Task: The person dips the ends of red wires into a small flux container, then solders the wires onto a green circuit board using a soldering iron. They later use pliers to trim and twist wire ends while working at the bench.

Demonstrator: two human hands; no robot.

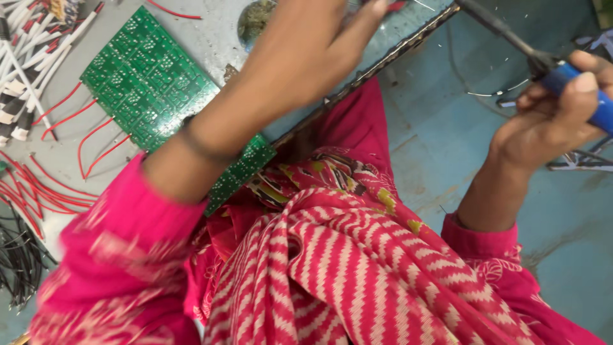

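Left hand (306,51) outstretched — right hand (555,108) clenched

Black wires (19,255) lower left; striped components (25,57) upper left.

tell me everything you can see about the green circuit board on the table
The green circuit board is a flat rectangle lying skewed on the grey table, its face covered in rows of small pale solder dots. Thin red wires run out from its left edge. The left forearm crosses over its lower corner, hiding part of it.
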